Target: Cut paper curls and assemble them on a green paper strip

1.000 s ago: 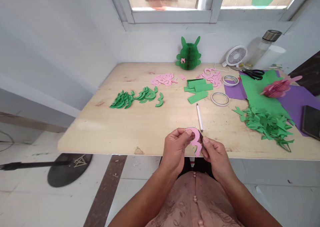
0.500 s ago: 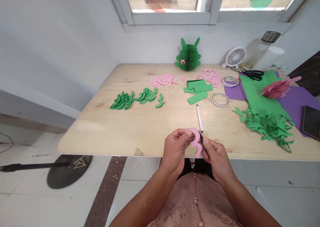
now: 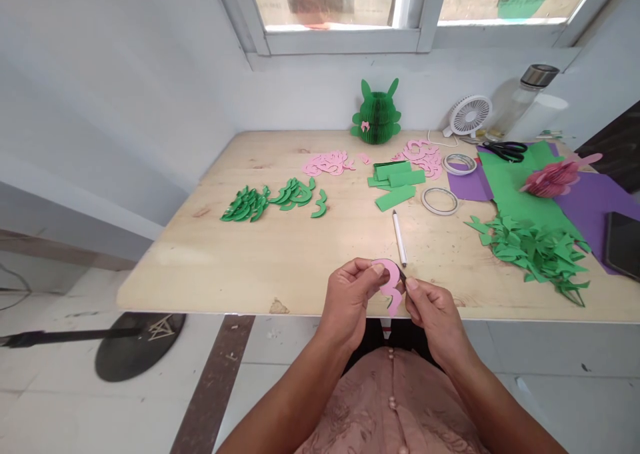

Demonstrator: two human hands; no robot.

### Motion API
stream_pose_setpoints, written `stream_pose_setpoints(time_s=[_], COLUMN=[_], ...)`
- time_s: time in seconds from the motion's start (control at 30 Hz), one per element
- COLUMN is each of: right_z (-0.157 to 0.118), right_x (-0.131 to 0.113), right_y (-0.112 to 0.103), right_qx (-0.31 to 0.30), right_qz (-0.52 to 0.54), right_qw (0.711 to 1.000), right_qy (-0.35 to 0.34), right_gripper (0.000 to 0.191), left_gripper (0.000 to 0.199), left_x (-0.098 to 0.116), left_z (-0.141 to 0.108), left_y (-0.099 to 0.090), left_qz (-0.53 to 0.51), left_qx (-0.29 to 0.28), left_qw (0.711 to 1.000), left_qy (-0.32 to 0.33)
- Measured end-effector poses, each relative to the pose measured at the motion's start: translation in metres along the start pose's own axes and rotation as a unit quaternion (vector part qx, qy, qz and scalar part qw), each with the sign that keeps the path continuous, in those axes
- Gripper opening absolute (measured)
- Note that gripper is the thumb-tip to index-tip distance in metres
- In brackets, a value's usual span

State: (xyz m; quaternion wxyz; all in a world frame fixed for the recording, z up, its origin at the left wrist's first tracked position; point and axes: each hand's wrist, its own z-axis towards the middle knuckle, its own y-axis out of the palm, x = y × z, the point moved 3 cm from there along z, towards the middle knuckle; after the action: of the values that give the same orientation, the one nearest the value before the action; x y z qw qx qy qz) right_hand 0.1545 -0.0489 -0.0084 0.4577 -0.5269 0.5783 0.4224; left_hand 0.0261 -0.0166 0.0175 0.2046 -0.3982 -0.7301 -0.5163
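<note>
My left hand (image 3: pixel 349 294) is closed, thumb and fingers pinching the upper left of a wavy pink paper cutout (image 3: pixel 394 277) above the table's front edge. A thin dark edge shows along the cutout. My right hand (image 3: pixel 434 305) is closed on a thin dark item (image 3: pixel 402 276) at the cutout's right side; its kind I cannot make out, since the fingers hide most of it. Just beyond the hands lies a white pen (image 3: pixel 399 238). Folded green paper strips (image 3: pixel 395 181) lie farther back, beside a roll of tape (image 3: pixel 440 201).
Curved green cutouts (image 3: pixel 246 204) lie in piles at left, pink cutouts (image 3: pixel 327 163) behind. A green honeycomb paper figure (image 3: pixel 379 117) stands at the wall. On the right are green scraps (image 3: pixel 537 251), black-handled scissors (image 3: pixel 505 151), a phone (image 3: pixel 623 244), a fan (image 3: pixel 470 115) and a bottle (image 3: pixel 523 101).
The view has tilted slightly. Both hands keep their hold, and the pink cutout has shifted very little between them. Objects on the table stay where they were.
</note>
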Motion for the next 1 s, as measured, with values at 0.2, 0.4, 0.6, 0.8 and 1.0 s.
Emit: stream_pose_setpoints(time_s=[0.2, 0.4, 0.6, 0.8, 1.0], right_z=[-0.0006, -0.0011, -0.0005, 0.0000, -0.0007], right_x=[-0.0007, -0.0007, -0.0024, -0.0045, -0.0051], right_y=[-0.0003, -0.0011, -0.0013, -0.0018, -0.0043], right_qx=[-0.001, -0.002, -0.001, -0.006, -0.010], right_qz=[0.008, 0.011, 0.007, 0.000, -0.017], right_qw=[1.000, 1.000, 1.000, 1.000, 1.000], right_qy=[0.005, 0.002, -0.005, -0.001, 0.002], right_gripper=[0.044, 0.044, 0.045, 0.043, 0.044], left_gripper=[0.016, 0.016, 0.018, 0.020, 0.018], left_x=[0.0033, 0.0036, 0.0053, 0.0076, 0.0088], left_z=[0.0020, 0.0010, 0.0007, 0.0008, 0.0020], left_y=[-0.0004, -0.0007, -0.0001, 0.0008, -0.0011], left_qz=[0.009, 0.013, 0.035, 0.048, 0.064], left_qx=[-0.009, -0.019, -0.025, -0.031, -0.029], left_qw=[1.000, 1.000, 0.999, 0.998, 0.998], left_qy=[-0.001, -0.003, 0.004, 0.009, 0.009])
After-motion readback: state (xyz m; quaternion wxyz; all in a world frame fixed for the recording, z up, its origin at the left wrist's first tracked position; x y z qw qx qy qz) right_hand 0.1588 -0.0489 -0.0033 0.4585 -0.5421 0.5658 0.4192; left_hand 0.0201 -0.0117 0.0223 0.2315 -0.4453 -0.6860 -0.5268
